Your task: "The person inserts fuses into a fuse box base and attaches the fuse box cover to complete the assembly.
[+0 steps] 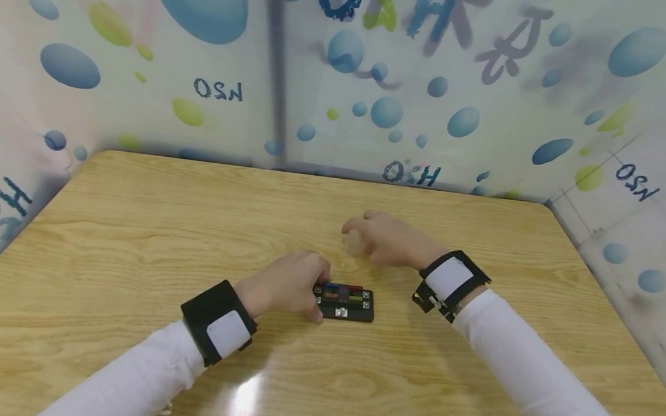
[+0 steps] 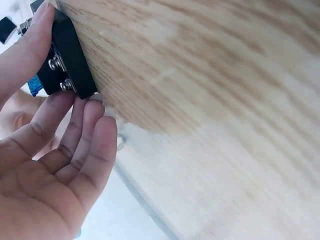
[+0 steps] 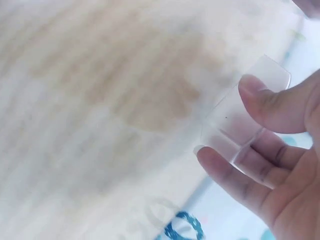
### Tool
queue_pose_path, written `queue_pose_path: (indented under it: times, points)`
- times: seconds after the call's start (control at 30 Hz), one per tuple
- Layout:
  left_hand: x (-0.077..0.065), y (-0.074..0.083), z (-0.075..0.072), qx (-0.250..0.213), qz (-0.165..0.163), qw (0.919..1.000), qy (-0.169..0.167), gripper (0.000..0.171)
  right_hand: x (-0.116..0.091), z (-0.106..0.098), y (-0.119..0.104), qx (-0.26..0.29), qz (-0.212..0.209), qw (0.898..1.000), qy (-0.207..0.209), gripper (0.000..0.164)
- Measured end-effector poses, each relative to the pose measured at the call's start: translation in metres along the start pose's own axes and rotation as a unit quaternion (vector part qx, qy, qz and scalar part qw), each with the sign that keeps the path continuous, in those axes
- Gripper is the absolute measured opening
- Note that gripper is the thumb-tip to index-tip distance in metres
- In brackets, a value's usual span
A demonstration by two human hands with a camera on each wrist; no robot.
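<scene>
A small black fuse block (image 1: 358, 313) lies on the table, with coloured blade fuses (image 1: 355, 291) in its middle and metal screw terminals at its ends. My left hand (image 1: 289, 282) grips its left end, the thumb on the near side and the fingers on the far side. In the left wrist view, the black base (image 2: 75, 55) and two screws (image 2: 56, 62) show between thumb and fingertips. Farther back and to the right, my right hand (image 1: 396, 239) holds a clear plastic cover (image 3: 230, 117), pinched between thumb and fingers.
The wooden table (image 1: 185, 225) runs back to a wall (image 1: 230, 127) printed with blue and green bubbles. Similar printed panels stand at the left and right sides. Both wrists wear black straps (image 1: 216, 321).
</scene>
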State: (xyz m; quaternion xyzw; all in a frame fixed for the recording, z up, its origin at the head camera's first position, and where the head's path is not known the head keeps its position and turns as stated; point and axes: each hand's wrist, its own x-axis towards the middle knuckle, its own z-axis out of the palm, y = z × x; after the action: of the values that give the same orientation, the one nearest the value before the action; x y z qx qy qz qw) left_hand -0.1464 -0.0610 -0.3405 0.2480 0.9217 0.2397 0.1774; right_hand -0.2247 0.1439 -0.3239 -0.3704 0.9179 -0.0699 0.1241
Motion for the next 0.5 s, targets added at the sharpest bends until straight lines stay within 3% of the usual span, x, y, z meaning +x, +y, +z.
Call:
queue_pose_path:
  times: [0.27,0.5]
  points:
    - [0.0,0.001,0.0,0.002,-0.006,1.0,0.001,0.042,-0.01,-0.025,0.001,0.03,0.023,0.999,0.015,0.05]
    - [0.0,0.002,-0.001,-0.001,-0.01,0.9999,-0.003,0.041,-0.014,-0.027,0.003,0.032,0.022,0.999,0.013,0.05]
